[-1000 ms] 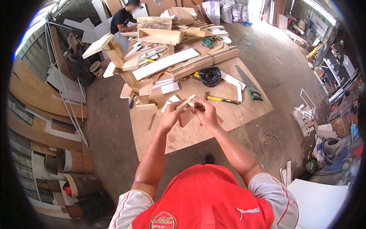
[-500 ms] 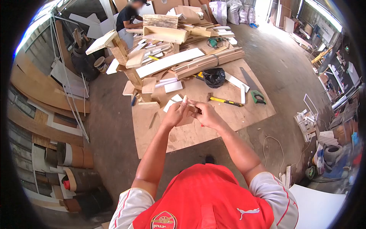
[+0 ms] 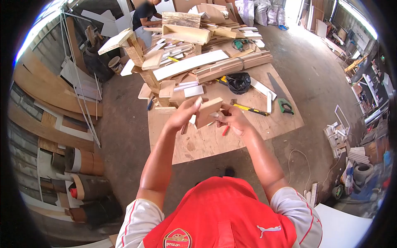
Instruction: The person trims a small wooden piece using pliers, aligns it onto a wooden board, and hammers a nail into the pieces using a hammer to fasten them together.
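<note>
A small flat wooden block (image 3: 209, 111) is raised above the plywood tabletop (image 3: 192, 146), its broad face tilted towards me. My left hand (image 3: 184, 114) grips its left edge, thumb pointing up. On the opposite edge, the fingers of my right hand (image 3: 235, 118) are closed on the same block; some fingertips are hidden behind it. Just below the right hand a slim red tool (image 3: 226, 130) lies on the plywood. A hammer (image 3: 252, 110) with a yellow and black handle rests to the right, behind that hand. White offcuts (image 3: 193, 91) lie beyond the block.
A handsaw (image 3: 278, 91) with a green handle lies near the table's right edge. Bundled wooden strips (image 3: 233, 67), a black plastic bag (image 3: 239, 83) and a green power tool (image 3: 238, 44) are farther back. Stacked timber (image 3: 151, 80) rises at left. A person (image 3: 144, 18) is behind the pile.
The block has turned, so its broad face now shows. My hands have moved farther apart around it, and the red tool is more exposed. The whole view has shifted slightly.
</note>
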The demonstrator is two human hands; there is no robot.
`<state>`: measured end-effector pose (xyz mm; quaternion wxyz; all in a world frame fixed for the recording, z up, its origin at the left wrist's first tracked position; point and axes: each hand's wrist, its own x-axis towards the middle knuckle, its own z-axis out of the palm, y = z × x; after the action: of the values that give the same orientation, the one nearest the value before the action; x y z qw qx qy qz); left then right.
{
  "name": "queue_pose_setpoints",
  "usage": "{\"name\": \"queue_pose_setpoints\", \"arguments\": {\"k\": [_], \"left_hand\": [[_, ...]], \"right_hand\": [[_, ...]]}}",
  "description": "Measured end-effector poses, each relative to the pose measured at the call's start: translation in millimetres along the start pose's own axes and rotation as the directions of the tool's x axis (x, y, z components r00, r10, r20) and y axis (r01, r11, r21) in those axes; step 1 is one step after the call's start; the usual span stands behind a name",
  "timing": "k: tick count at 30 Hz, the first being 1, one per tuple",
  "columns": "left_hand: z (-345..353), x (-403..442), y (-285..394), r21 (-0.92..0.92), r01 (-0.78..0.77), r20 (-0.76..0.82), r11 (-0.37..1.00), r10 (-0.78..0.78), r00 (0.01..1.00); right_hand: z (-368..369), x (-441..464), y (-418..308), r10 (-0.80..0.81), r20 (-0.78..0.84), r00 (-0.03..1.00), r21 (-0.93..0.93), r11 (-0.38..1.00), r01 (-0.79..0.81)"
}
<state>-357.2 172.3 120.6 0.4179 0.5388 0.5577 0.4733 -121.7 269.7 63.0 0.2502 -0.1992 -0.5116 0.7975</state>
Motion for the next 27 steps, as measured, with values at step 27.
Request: {"name": "queue_pose_setpoints", "arguments": {"k": [27], "left_hand": [[33, -12, -43, 0.113, 0.048, -0.411, 0.992, 0.003, 0.912]], "right_hand": [[28, -1, 40, -0.179, -0.340, 0.923, -0.150, 0.979, 0.134]]}}
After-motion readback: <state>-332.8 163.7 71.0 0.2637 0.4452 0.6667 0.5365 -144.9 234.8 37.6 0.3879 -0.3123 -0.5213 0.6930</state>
